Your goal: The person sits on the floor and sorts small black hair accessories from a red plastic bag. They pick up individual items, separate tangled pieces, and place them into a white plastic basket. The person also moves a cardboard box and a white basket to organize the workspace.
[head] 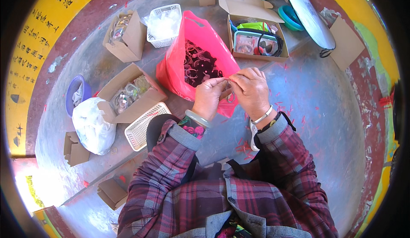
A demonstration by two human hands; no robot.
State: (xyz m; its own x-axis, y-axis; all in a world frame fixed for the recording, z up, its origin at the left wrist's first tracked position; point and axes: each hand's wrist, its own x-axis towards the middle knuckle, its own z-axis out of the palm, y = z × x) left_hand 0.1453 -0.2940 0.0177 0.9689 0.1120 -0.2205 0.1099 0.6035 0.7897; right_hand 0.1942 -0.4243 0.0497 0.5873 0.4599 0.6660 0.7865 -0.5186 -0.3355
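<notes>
My left hand (207, 97) and my right hand (251, 89) meet fingertip to fingertip over the near rim of a pink plastic bag (173, 68). Pinched between them is a small thin piece (227, 78), mostly hidden by the fingers. A shiny curved loop (230, 97) hangs below the fingers, and I cannot tell what it belongs to. Inside the wide-mouthed bag lie many pale looped bands (192, 50) among dark pieces (205, 65).
Left of the bag are a cardboard box of bands (137, 92), a white perforated basket (145, 127), a stuffed white bag (94, 125) and a purple basin (78, 93). Beyond stand another basket (163, 41) and an open carton (256, 56). Red scraps (245, 148) litter the floor.
</notes>
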